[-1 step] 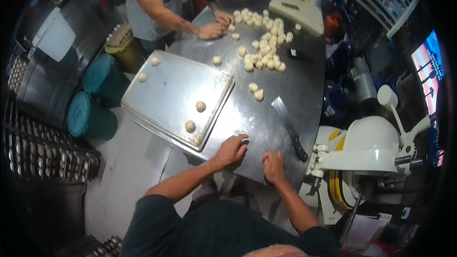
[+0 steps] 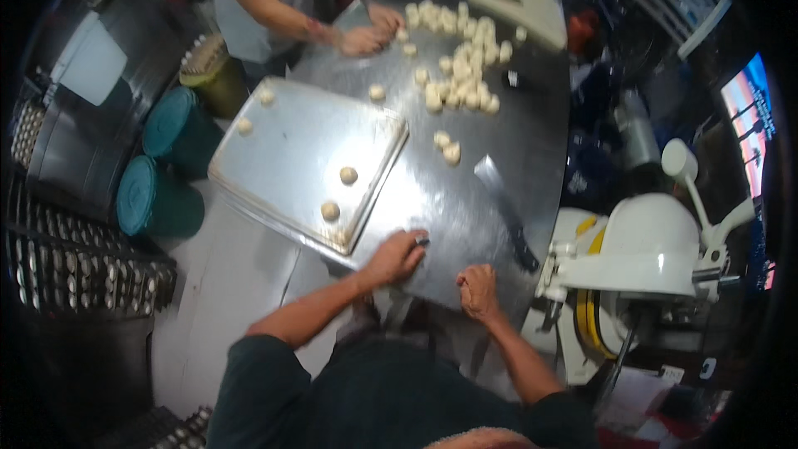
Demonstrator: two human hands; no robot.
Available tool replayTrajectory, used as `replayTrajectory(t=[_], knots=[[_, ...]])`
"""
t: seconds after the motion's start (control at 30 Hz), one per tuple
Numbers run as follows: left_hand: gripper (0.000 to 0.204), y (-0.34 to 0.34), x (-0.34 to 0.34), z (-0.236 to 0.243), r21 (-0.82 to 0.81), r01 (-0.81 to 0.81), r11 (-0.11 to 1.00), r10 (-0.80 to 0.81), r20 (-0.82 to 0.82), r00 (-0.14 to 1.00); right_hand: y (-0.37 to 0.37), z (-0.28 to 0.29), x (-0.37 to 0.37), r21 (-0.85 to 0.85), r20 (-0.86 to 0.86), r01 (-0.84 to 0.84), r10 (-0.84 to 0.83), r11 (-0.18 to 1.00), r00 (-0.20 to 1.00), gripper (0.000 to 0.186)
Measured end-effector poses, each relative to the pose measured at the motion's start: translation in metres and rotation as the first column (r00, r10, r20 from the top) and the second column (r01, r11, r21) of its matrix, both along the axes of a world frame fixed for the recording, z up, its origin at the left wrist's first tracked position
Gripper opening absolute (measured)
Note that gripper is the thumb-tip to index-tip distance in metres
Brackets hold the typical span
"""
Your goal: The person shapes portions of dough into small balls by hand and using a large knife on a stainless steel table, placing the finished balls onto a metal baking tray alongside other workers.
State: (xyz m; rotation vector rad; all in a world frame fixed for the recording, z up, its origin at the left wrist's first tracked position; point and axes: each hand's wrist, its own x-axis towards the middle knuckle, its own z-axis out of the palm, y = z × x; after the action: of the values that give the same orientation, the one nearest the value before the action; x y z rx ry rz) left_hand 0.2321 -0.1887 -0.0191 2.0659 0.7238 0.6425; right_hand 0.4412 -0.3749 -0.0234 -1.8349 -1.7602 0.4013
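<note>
Both my hands rest at the near edge of the metal table. My left hand is curled low over the surface, just off the near corner of the baking tray; something small and dark shows at its fingers. To the right, my right hand is closed, with the fingers tucked under, and what lies inside is hidden. On the upturned-looking tray sit a few dough balls. Ahead of my hands lie a pair of pale dough pieces and a broad-bladed knife with a dark handle.
A heap of dough balls covers the far table, beside a cutting board. Across the table, a co-worker's hands touch a dough ball. A white machine stands at the right; lidded teal bins stand on the left.
The whole view has shifted slightly. My hands keep nearly the same places at the table edge, with the right one turned a little. No thing has visibly changed place.
</note>
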Motion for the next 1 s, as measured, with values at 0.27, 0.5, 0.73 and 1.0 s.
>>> replayTrajectory(t=[0.27,0.5,0.73,1.0], knots=[[0.033,0.043,0.06,0.026,0.255,0.137,0.957,-0.075,-0.239,0.968,0.107,0.009,0.026,0.171,0.173,0.238,-0.267,0.956,0.948,0.016],[0.047,0.025,-0.008,0.002,0.126,0.175,0.976,-0.168,-0.068,0.984,0.011,0.012,0.016,0.051,0.044,-0.081,0.079,0.995,0.996,0.015],[0.051,0.057,0.061,0.002,0.227,0.115,0.967,-0.074,-0.181,0.981,0.103,0.013,0.038,0.138,0.162,0.088,-0.11,0.986,0.981,0.016],[0.05,0.016,0.006,-0.002,0.221,0.09,0.971,-0.076,-0.071,0.995,0.025,0.014,0.035,0.127,0.088,-0.081,0.07,0.989,0.994,0.013]])
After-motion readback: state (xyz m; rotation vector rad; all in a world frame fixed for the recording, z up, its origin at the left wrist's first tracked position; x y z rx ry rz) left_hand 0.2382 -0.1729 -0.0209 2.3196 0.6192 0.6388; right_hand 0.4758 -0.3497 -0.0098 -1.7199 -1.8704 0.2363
